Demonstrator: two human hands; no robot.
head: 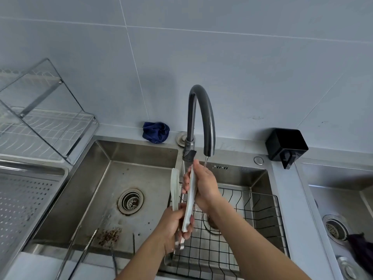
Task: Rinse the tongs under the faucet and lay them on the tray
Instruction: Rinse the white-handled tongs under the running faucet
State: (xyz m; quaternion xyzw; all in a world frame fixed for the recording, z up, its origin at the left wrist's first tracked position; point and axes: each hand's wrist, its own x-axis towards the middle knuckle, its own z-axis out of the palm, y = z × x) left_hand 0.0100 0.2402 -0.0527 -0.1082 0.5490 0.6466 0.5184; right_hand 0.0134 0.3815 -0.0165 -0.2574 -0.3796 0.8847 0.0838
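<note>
Left of the faucet [210, 134] stream, the tongs [190, 201] are held upright, hinge end gripped by the left hand [173, 227], one arm clasped by the right hand [203, 186]; the tray [30, 197] lies leftward.

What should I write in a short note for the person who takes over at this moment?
The left hand grips the tongs at the hinge end. The right hand is curled round one arm of them, near its tip.
The tongs are upright just below the faucet, which runs a thin stream.
Done: tongs in hand, at the water.
Left: finish the rinse, then lay them on the tray at the left.
</note>
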